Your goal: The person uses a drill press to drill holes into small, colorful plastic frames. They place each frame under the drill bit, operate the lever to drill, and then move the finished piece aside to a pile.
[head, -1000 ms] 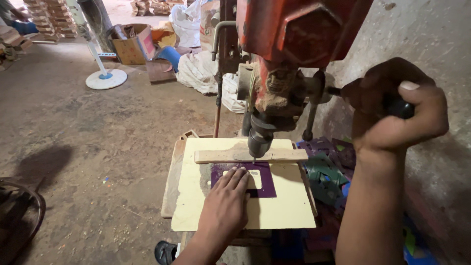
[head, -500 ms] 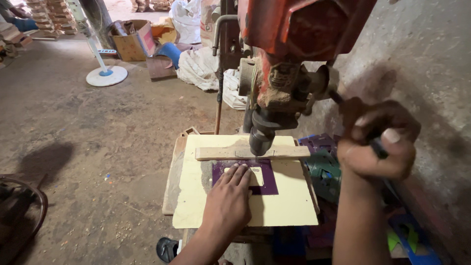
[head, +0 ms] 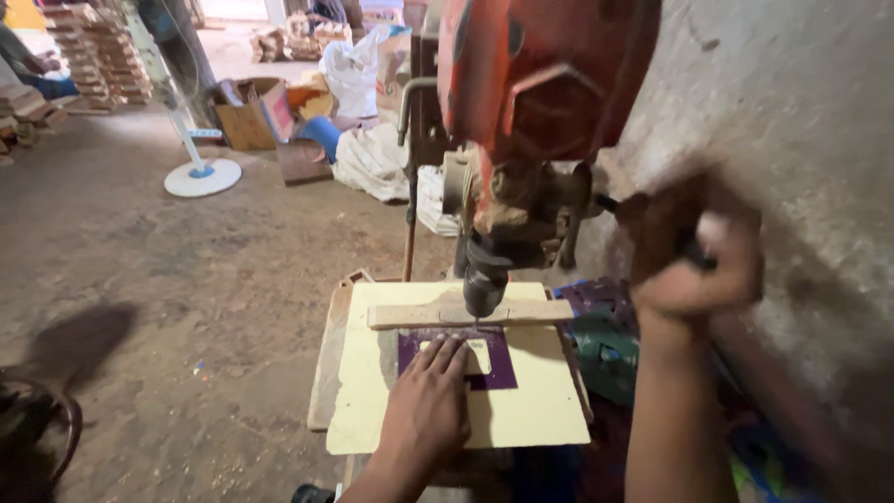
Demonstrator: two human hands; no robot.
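A red drill press (head: pixel 540 84) stands over a pale yellow board (head: pixel 531 410). On the board lies a purple frame-shaped piece (head: pixel 498 373) with a light centre, against a wooden strip (head: pixel 410 315). My left hand (head: pixel 426 410) lies flat, fingers pressing on the purple piece just below the drill chuck (head: pixel 484 279). My right hand (head: pixel 694 251) is blurred and closed around the press's feed handle at the right, beside the grey wall.
The dirt floor (head: pixel 168 307) stretches to the left. A white fan stand (head: pixel 200 172), a cardboard box (head: pixel 247 116), white sacks (head: pixel 368 158) and stacked wood (head: pixel 88 56) lie at the back. A green and purple object (head: pixel 605 335) sits right of the board.
My right hand has swung the feed handle down and then up again; the chuck now sits close above the purple piece. My left hand has stayed pressing on the piece.
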